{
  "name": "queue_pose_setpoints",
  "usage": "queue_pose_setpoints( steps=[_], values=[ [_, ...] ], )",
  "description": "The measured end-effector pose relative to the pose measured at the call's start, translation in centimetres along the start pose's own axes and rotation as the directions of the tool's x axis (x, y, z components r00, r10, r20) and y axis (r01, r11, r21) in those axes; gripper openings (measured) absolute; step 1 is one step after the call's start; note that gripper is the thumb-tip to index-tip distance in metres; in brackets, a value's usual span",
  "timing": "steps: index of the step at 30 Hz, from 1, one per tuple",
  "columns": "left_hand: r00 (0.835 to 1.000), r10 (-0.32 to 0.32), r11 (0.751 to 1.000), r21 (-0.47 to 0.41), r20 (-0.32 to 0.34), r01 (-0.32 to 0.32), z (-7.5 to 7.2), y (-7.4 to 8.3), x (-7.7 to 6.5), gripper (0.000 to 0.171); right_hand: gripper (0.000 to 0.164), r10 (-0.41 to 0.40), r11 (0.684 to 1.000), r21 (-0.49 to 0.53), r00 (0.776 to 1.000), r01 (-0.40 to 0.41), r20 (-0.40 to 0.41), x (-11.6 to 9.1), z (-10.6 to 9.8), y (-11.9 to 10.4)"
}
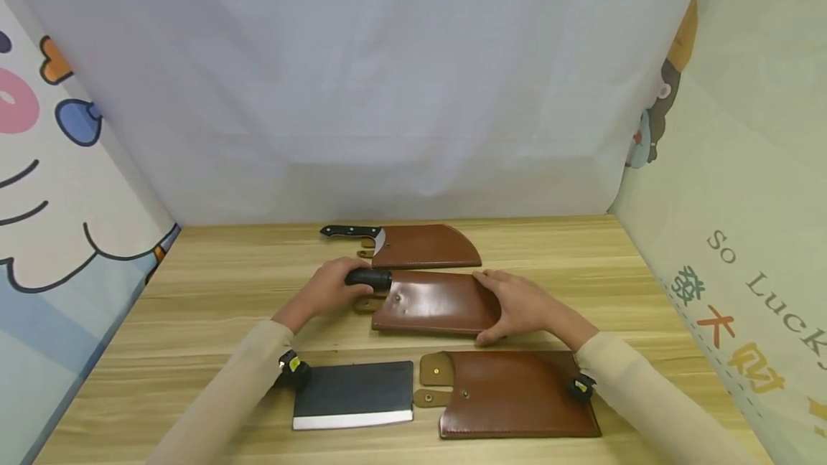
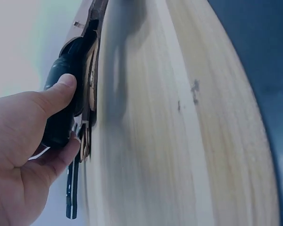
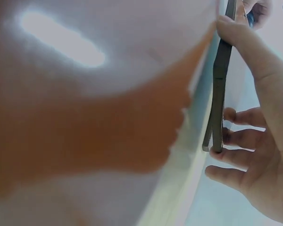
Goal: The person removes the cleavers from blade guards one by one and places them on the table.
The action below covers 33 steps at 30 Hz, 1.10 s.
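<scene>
My left hand (image 1: 332, 287) grips the black knife handle (image 1: 370, 278), thumb on one side and fingers on the other, as the left wrist view also shows. The blade end sits inside a brown leather sheath (image 1: 439, 301) in the middle of the table; the blade itself is hidden. At the sheath's right end, my right hand (image 1: 522, 307) holds it by opposite edges, with the thumb on the near edge and fingers at the far one. A tan snap strap (image 1: 368, 305) sticks out at the sheath's left end, below the handle.
Behind lies another sheathed knife (image 1: 426, 246) with a riveted black handle. Nearer me, a bare dark cleaver blade (image 1: 352, 390) with a bright edge lies left of a larger brown sheath (image 1: 517, 393). Wood-grain table (image 1: 213, 293) meets a white backdrop (image 1: 400, 92) and printed side panels.
</scene>
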<state>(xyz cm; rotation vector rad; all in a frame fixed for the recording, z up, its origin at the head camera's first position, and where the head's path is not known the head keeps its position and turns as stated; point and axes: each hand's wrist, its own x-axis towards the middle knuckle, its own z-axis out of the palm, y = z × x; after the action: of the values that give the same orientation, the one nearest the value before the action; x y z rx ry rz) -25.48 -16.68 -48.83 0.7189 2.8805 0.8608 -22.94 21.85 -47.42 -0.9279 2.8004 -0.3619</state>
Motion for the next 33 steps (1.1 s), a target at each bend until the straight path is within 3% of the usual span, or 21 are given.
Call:
queue_pose_setpoints(
  steps=[18,26,33],
  values=[
    [0.993,0.073,0.995,-0.058,-0.089,-0.079,-1.0,0.8,-1.6,0.047,0.121,-0.065,0.997,0.04,0.99,0.071,-0.127,-1.5,-1.7,-0.3],
    [0.995,0.044,0.994,-0.091,-0.092,-0.053,-1.2,1.3,-2.1,0.054,0.119,-0.076,0.996,0.032,0.987,0.081,-0.14,-1.9,-1.7,-0.5],
    [0.992,0.066,0.992,-0.103,-0.104,-0.077,-1.2,1.6,-2.4,0.06,0.12,-0.079,0.996,0.04,0.988,0.085,-0.129,-2.1,-1.7,-0.6]
  ],
)
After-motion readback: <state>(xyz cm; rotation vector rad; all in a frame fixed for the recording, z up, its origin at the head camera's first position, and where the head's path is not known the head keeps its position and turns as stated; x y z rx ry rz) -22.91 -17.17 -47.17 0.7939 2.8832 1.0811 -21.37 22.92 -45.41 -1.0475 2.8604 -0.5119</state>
